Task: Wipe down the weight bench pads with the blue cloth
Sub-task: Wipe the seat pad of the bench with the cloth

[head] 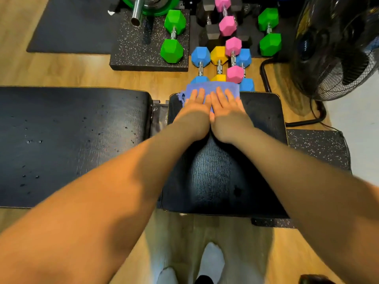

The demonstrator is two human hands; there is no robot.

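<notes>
You are pressing the blue cloth (pixel 212 90) flat against the far edge of the seat pad (pixel 221 173), the smaller pad on the right, with your left hand (pixel 198 102) and right hand (pixel 225 103) lying side by side on top of it — palms down, fingers extended and only slightly spread, not pinching any fabric. That is the first risk: nothing is gripping the cloth, so if you are easing off the pressure while pushing any farther, it is likely to slide out from under your palms and drop over the far edge onto the dumbbells (pixel 220 64) lined up on the floor just beyond the pad. Part of the cloth is already overhanging that edge, and its frayed left corner is bunching, so a stroke toward the left may be rolling it up rather than wiping. You are also leaning well forward with both arms stretched out, so a slip on the slick pad could be carrying your weight toward those dumbbells or the fan (pixel 336 50) standing at the far right. The back pad (pixel 73 140) on the left is showing scattered droplets and looks unwiped, in my judgement — if the cloth is getting saturated here, you may be smearing moisture there rather than lifting it. The gap between the two pads could be snagging the loose threads.
</notes>
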